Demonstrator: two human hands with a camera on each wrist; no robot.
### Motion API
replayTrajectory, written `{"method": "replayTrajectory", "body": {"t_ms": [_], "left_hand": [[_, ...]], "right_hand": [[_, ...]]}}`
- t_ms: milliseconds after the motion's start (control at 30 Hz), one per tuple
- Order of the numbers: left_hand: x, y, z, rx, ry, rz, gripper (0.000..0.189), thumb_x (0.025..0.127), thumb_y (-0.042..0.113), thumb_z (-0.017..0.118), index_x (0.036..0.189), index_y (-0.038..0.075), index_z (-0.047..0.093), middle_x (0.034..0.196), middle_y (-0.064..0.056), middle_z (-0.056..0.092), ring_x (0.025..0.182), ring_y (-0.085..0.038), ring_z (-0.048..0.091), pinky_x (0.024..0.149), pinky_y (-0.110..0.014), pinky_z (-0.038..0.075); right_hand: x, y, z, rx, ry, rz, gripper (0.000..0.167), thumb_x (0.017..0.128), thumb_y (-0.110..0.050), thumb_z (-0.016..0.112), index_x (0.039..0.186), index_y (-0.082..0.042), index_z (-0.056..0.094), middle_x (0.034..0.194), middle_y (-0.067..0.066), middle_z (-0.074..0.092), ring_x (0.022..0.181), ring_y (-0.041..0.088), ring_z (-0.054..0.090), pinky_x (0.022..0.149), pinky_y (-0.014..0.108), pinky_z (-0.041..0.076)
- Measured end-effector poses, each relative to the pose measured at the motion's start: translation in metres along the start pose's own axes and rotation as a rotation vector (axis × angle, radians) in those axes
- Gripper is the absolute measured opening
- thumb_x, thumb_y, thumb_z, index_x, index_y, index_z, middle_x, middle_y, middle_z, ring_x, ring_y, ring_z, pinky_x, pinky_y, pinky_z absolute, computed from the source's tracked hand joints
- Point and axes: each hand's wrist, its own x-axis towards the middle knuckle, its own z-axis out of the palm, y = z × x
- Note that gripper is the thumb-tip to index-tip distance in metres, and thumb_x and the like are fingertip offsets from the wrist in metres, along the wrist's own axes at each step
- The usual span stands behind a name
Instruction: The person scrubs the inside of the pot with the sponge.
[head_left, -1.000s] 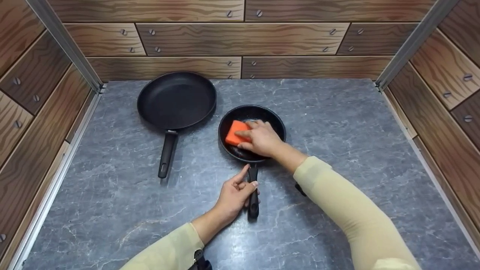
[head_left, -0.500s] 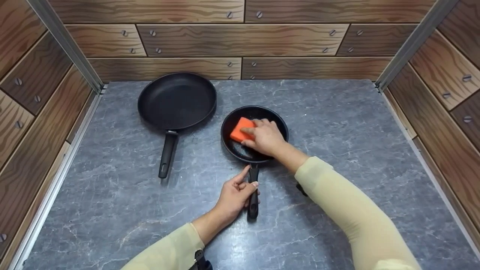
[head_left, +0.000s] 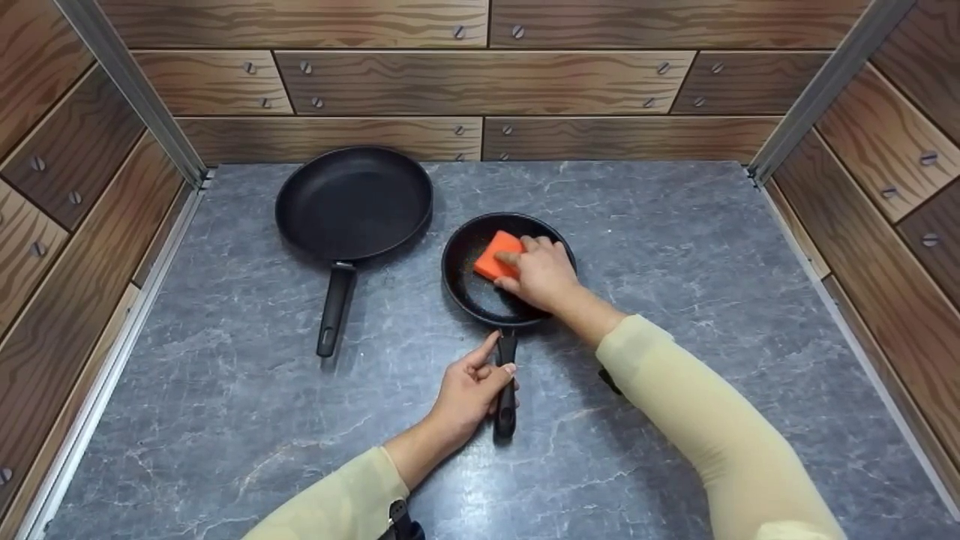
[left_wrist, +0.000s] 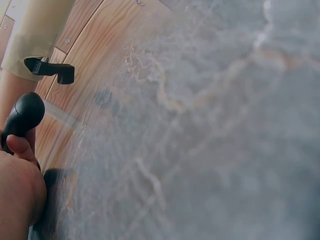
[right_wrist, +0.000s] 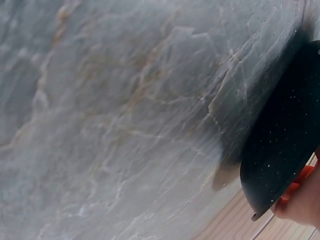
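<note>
A small black frying pan stands on the table with its handle toward the person. My left hand grips that handle near its upper part, forefinger stretched toward the pan's rim. Inside the pan, my right hand holds an orange sponge against the inner surface, right of the pan's left wall. In the left wrist view the handle's rounded end sticks out past the left thumb. The right wrist view catches the pan's speckled outer side and a bit of orange sponge by the fingers.
A larger black frying pan lies at the back left, its handle pointing to the front. Wood-patterned walls close off the back and both sides of the grey marbled table.
The right hand has slid the sponge right and slightly toward the back within the pan. Early on, the pan shifted a little to the right. The left hand keeps its grip on the handle.
</note>
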Motion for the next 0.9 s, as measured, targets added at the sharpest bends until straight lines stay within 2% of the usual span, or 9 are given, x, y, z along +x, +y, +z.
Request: {"method": "replayTrajectory", "body": {"t_ms": [300,500,900], "left_hand": [[-0.002,-0.001,0.001,0.009,0.005,0.000,0.074,0.099,0.007,0.070,0.164,0.003,0.036,0.076,-0.006,0.071,0.058,-0.015,0.069,0.052,-0.024,0.056],[0.000,-0.002,0.000,0.027,-0.002,0.019,0.073,0.100,0.008,0.070,0.164,0.002,0.036,0.076,-0.006,0.072,0.055,-0.014,0.065,0.049,-0.022,0.051],[0.000,0.000,0.000,0.003,0.004,0.003,0.073,0.100,0.007,0.070,0.164,0.004,0.036,0.077,-0.008,0.072,0.059,-0.016,0.069,0.055,-0.027,0.059]], "right_hand": [[-0.006,0.003,0.000,-0.022,-0.008,0.023,0.054,0.101,-0.053,0.069,0.148,-0.025,0.066,0.143,0.029,0.057,0.123,0.045,0.055,0.104,0.059,0.044],[-0.009,0.007,-0.002,-0.038,-0.001,0.031,0.055,0.100,-0.053,0.071,0.146,-0.023,0.068,0.135,0.028,0.061,0.116,0.043,0.057,0.097,0.056,0.046],[-0.018,0.010,-0.007,-0.037,-0.026,0.013,0.058,0.097,-0.052,0.075,0.146,-0.023,0.068,0.128,0.026,0.064,0.108,0.041,0.059,0.092,0.053,0.048]]}}
